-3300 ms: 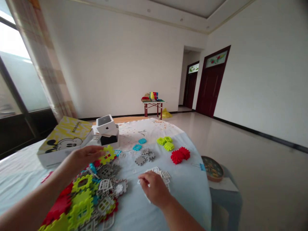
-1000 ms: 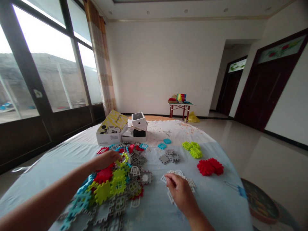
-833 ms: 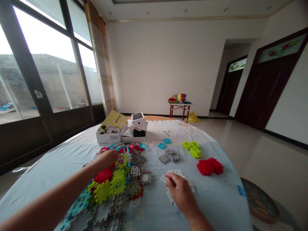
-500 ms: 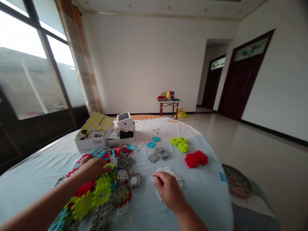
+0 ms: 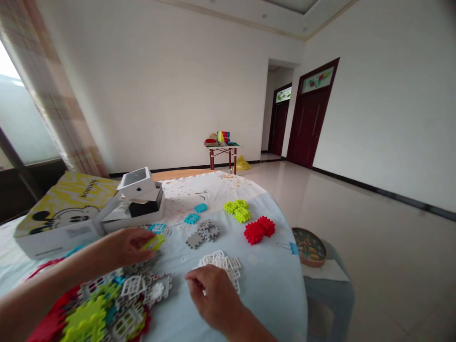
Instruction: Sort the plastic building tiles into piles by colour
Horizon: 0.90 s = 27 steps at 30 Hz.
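My left hand is pinched on a lime-green toothed plastic tile, held just above a mixed pile of coloured tiles at the table's near left. My right hand lies palm down with curled fingers on the near edge of a small group of white window-shaped tiles. Farther out lie sorted groups: grey tiles, blue tiles, lime tiles and red tiles.
The table has a pale blue cloth and a rounded right edge. A yellow cartoon box and stacked small white boxes stand at the back left. A round patterned stool sits right of the table. A small red table stands by the far wall.
The camera has swung right and away from the windows. My left hand has lifted a lime tile out of the mixed pile and carries it rightward. My right hand stays on the white tiles.
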### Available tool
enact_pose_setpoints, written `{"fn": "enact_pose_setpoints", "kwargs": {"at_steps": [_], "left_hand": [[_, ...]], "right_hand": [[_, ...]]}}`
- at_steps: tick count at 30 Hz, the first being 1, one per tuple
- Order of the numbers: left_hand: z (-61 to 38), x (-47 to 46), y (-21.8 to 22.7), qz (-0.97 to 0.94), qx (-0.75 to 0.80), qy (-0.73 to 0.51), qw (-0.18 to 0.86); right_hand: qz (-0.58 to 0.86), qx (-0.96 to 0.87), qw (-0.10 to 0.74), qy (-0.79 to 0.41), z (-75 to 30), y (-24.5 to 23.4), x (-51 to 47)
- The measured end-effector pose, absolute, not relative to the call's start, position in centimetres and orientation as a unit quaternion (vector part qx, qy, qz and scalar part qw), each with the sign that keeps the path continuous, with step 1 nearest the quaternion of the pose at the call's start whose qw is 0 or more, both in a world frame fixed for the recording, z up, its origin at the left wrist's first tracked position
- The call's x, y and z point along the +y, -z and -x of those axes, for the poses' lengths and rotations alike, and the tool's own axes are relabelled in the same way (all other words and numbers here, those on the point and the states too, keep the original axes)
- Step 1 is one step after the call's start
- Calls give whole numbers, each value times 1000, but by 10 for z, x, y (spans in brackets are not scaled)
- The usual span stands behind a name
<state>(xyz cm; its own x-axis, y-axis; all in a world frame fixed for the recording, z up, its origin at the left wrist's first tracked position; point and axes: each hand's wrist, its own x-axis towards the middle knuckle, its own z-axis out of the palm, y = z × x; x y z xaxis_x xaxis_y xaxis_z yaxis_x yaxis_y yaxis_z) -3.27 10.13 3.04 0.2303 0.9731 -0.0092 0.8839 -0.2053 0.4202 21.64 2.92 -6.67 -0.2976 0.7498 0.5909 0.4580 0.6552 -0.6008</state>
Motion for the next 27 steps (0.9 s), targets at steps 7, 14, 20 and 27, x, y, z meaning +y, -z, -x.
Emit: {"fn": "enact_pose_setpoints", "kwargs": {"at_steps": [7,14,20,27], "left_hand": [[-97,168,-22,-834,535,-82,108],[-195,231,10,-832,535,-122,79],[-217,243,12,-824,543,-152,56],[-134,197,-12,-813,539,-216,35]], "right_hand": [[412,-795,424,-135,-215,73,31],[441,-804,378,-125,-210,84,42],[471,-810,330,-112,-209,85,46],[428,-781,428,-153,-216,82,37]]}}
